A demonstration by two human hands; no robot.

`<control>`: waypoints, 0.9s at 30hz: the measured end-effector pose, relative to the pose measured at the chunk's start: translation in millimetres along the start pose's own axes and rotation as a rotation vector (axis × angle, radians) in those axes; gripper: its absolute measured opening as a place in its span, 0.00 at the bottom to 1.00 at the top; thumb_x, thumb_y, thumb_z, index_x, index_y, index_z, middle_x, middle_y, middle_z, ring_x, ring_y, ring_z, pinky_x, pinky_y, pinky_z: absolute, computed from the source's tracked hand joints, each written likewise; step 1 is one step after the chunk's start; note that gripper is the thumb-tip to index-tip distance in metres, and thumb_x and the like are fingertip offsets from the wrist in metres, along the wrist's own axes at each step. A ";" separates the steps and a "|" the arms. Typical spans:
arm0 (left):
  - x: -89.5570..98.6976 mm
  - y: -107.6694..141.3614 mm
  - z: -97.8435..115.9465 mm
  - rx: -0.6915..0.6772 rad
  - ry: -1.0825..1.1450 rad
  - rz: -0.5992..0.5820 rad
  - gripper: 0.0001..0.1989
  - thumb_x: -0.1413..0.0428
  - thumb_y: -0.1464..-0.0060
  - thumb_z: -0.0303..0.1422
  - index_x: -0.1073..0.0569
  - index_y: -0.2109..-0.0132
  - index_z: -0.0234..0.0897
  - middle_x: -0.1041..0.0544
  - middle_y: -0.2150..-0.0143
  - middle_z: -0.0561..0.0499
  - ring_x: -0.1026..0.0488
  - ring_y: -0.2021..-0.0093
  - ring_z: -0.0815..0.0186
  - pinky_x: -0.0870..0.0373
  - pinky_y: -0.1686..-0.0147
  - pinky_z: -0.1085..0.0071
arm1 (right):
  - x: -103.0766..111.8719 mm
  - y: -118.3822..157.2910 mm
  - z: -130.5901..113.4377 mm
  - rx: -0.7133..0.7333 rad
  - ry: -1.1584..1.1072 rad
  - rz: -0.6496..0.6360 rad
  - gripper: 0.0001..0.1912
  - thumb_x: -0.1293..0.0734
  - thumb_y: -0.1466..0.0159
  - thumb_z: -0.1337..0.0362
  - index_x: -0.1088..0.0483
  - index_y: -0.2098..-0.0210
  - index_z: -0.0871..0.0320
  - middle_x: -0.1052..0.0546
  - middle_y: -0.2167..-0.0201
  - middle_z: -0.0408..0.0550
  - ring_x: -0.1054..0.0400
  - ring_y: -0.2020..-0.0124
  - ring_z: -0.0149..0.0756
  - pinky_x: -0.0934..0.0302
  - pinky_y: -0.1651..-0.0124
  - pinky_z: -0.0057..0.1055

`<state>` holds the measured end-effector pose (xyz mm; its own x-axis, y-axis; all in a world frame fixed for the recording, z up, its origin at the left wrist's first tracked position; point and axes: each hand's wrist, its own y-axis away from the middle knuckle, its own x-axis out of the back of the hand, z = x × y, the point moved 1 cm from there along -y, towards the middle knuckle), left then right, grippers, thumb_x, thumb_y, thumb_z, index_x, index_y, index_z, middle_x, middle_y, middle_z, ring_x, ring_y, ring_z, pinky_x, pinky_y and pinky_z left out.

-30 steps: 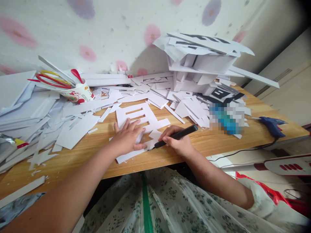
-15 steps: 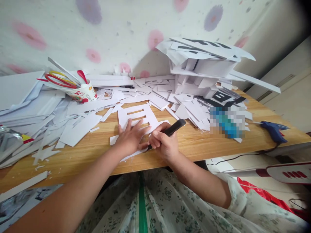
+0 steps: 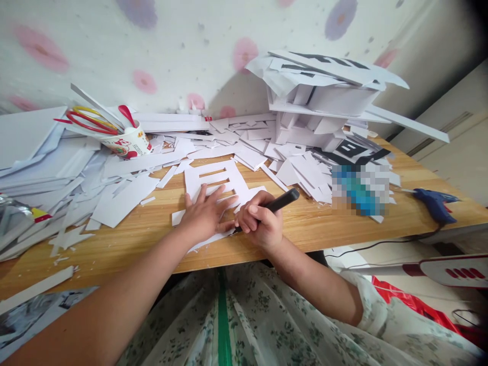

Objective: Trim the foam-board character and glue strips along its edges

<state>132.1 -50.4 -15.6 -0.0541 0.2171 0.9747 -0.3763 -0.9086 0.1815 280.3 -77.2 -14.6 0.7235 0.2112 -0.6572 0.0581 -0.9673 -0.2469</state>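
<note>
A white foam-board piece with several slots cut in it (image 3: pixel 237 179) lies flat on the wooden table. My left hand (image 3: pixel 206 216) rests on its lower part, fingers spread and pressing down. My right hand (image 3: pixel 261 223) is closed round a black-handled craft knife (image 3: pixel 284 201), whose handle leans up to the right. The knife's dark tip points down at the board's near edge, beside my left thumb. Part of the board is covered by both hands, and the exact contact of the tip is hard to make out.
Behind lie heaps of white offcuts (image 3: pixel 125 203) and a paper cup (image 3: pixel 131 142) with scissors in it. A white board model (image 3: pixel 331 104) stands at the back right. On the right are a blue glue gun (image 3: pixel 434 203) with a cord and a blurred blue item (image 3: pixel 358 190).
The knife handle tilts a little further down to the right, and my right hand has shifted slightly right. My left hand stays on the board. The view has moved slightly.
</note>
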 end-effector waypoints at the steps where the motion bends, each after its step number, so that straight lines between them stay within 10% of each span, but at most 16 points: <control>1: 0.4 0.5 0.3 -0.005 0.000 0.003 0.34 0.53 0.48 0.60 0.46 0.35 0.65 0.58 0.27 0.57 0.67 0.31 0.35 0.61 0.45 0.26 | 0.1 0.8 -0.1 0.008 0.009 0.013 0.11 0.32 0.48 0.62 0.40 0.78 0.53 0.44 0.93 0.29 0.51 0.91 0.25 0.44 0.81 0.28; 27: -3.0 0.2 -1.8 -0.047 -0.037 0.055 0.34 0.59 0.46 0.62 0.44 0.35 0.61 0.55 0.27 0.54 0.64 0.31 0.32 0.60 0.47 0.25 | 10.0 4.5 -3.0 0.076 -0.015 0.098 0.08 0.35 0.48 0.67 0.40 0.77 0.53 0.43 0.91 0.29 0.51 0.90 0.24 0.43 0.82 0.27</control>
<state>130.5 -50.6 -18.7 -0.0424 0.1533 0.9873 -0.4170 -0.9007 0.1219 289.9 -79.8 -20.2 0.7130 0.1189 -0.6910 -0.0649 -0.9701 -0.2339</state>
